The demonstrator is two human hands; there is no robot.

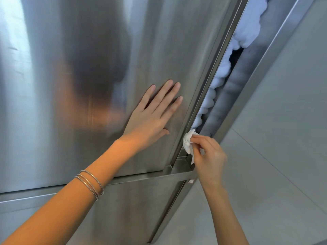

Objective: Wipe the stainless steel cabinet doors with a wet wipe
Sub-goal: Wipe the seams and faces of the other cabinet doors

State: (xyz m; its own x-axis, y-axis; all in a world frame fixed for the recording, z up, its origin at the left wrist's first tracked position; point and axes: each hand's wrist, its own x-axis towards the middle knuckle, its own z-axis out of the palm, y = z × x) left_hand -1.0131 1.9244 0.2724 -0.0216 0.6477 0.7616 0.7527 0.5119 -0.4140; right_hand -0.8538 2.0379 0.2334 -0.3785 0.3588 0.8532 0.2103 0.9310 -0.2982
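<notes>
Against the upper stainless steel cabinet door (79, 85), the left hand (150, 117) presses flat, fingers straight and spread; at that door's right edge channel (203, 96), just above its lower corner, the right hand (208, 156) pinches a crumpled white wet wipe (188, 144) with curled fingers; three thin bangles (91, 183) ring the left wrist.

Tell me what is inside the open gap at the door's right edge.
White, puffy material fills it, with a dark hollow beside it. The steel door covers everything further left.
</notes>
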